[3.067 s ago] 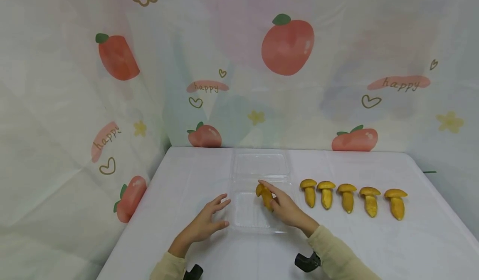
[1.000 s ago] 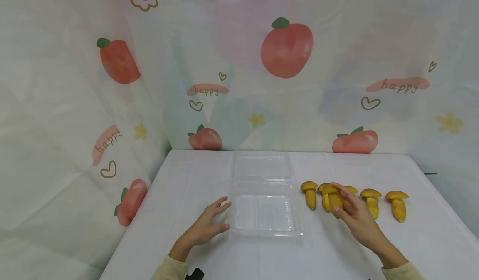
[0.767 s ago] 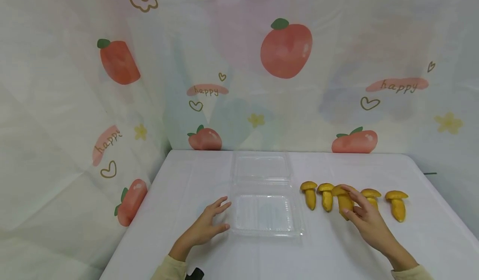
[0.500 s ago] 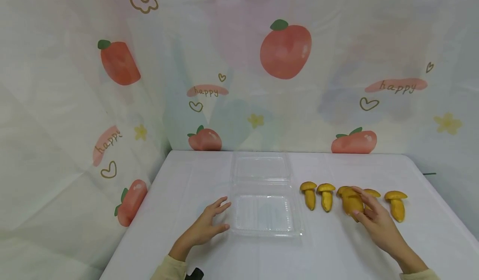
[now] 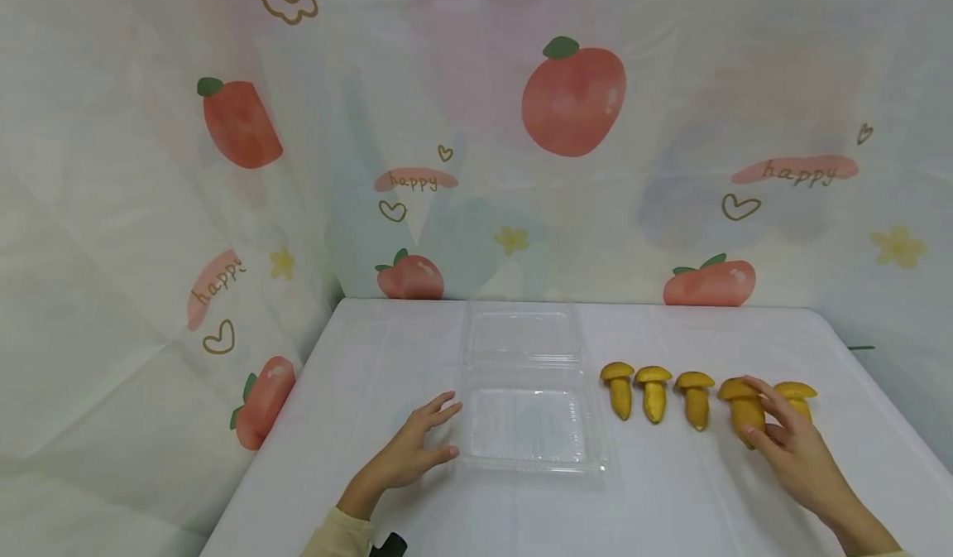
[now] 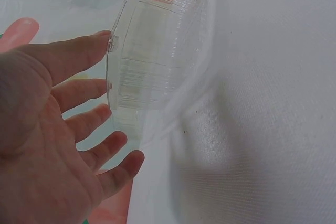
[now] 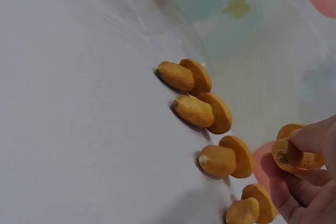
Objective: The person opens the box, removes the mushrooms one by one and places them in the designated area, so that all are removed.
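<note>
My right hand (image 5: 800,453) pinches a yellow-brown toy-like mushroom (image 5: 747,415) between thumb and fingers, over the right part of a row of similar mushrooms. In the right wrist view, the held mushroom (image 7: 291,153) shows its stem end, above the others lying on the table. Three row mushrooms (image 5: 696,401) show fully to its left; one is partly behind my hand (image 5: 795,393). My left hand (image 5: 405,449), fingers spread, is at the left side of a clear plastic clamshell box (image 5: 536,464). In the left wrist view, fingertips meet the rim of the box (image 6: 157,51).
The box lid (image 5: 521,333) lies folded back toward the rear wall. A white cloth covers the table (image 5: 521,516). Fruit-printed cloth (image 5: 476,127) hangs at the back and left. A black strap-like piece (image 5: 389,545) is by the left sleeve.
My right hand carried the mushroom from over the box to the right, then along the row toward its right end. My left hand stayed by the box.
</note>
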A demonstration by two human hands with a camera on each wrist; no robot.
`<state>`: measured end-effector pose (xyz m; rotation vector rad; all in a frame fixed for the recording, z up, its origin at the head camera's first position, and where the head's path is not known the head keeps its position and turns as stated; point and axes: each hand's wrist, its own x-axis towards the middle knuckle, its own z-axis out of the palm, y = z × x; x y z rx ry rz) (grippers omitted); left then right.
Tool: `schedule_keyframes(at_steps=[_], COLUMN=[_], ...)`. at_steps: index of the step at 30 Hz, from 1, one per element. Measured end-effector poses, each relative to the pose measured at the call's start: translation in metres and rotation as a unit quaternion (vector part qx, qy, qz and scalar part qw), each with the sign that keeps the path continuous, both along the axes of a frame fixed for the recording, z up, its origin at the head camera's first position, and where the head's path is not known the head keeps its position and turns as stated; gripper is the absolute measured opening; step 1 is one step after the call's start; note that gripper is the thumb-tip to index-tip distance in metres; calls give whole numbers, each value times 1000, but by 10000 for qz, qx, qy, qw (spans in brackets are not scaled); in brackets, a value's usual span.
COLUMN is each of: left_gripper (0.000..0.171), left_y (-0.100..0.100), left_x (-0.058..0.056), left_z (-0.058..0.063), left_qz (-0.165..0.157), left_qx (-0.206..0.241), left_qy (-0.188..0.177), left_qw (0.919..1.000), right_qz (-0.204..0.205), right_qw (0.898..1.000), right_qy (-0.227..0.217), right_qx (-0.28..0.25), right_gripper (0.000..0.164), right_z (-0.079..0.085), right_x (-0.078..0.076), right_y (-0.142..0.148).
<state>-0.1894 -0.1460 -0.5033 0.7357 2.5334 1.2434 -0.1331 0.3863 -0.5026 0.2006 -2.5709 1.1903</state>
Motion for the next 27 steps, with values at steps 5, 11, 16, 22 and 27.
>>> schedule_keyframes(at_steps=[5, 11, 16, 22, 27], left_gripper=[64, 65, 65, 65, 65], left_y=[0, -1, -1, 0, 0], left_x=[0, 0, 0, 0, -1], left_z=[-1, -2, -3, -2, -2], left_qz=[6, 36, 32, 13, 4], left_qx=[-1, 21, 1, -45, -44], left_qy=[21, 23, 29, 44, 33], left_qw=[10000, 10000, 10000, 10000, 10000], right_qz=[-44, -162, -385, -692, -1012], right_qw=[10000, 9999, 9992, 9972, 9929], right_qy=[9, 49, -99, -192, -539], right_qx=[23, 22, 75, 210, 309], right_gripper=[70, 72, 74, 73, 75], right_z=[0, -2, -2, 3, 7], right_x=[4, 6, 9, 9, 7], right_y=[17, 33, 40, 47, 55])
